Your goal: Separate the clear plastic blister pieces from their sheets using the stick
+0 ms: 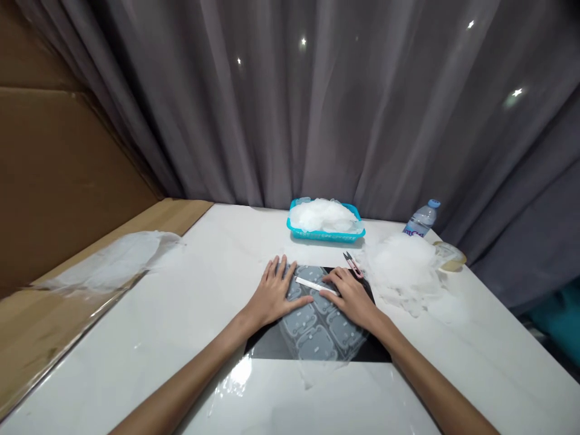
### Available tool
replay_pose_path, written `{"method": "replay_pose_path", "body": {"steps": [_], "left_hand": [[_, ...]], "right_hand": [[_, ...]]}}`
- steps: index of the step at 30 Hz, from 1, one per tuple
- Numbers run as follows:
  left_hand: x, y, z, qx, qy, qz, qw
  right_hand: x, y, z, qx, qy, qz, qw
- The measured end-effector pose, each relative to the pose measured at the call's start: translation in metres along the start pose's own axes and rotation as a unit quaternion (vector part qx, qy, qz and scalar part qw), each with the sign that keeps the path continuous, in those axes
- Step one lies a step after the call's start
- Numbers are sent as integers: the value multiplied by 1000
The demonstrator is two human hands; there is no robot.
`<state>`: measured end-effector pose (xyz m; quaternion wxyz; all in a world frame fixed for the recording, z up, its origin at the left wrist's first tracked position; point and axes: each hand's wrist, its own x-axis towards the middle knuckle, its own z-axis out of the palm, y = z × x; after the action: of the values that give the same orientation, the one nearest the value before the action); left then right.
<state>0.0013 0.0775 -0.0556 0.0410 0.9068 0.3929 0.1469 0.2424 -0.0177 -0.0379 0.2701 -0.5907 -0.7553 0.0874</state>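
My left hand lies flat with fingers spread. It rests on the left edge of a translucent patterned sheet with rounded panel shapes, which lies over a black mat. On the sheet's right side, my right hand is closed, thumb and fingers about one end of a slim white stick-like tool. The tool's other end points toward my left hand; its exact kind is too small to make out. Just beyond my right hand lie small thread snips with pinkish handles.
A turquoise basket heaped with white fluffy material stands at the back. A loose white pile, a water bottle and a tape roll are to the right. Cardboard and translucent white sheets lie left.
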Motion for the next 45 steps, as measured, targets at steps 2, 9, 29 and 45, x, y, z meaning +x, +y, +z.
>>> {"method": "replay_pose_path", "body": {"steps": [2,9,29,45], "left_hand": [[-1,1,0,-4,-7,0,1000],[4,-4,-9,-51,-53,45,996],[4,24,-7,-8,-40,100,994],[43,13,9,-20,-35,112,993]], "right_hand": [[-2,-1,1,21,-9,16,1000],[-11,-21,-16,107,-114,94,983],[-16,14,-62,129,-107,134,977],[-8,21,-50,76,71,87,991]]}}
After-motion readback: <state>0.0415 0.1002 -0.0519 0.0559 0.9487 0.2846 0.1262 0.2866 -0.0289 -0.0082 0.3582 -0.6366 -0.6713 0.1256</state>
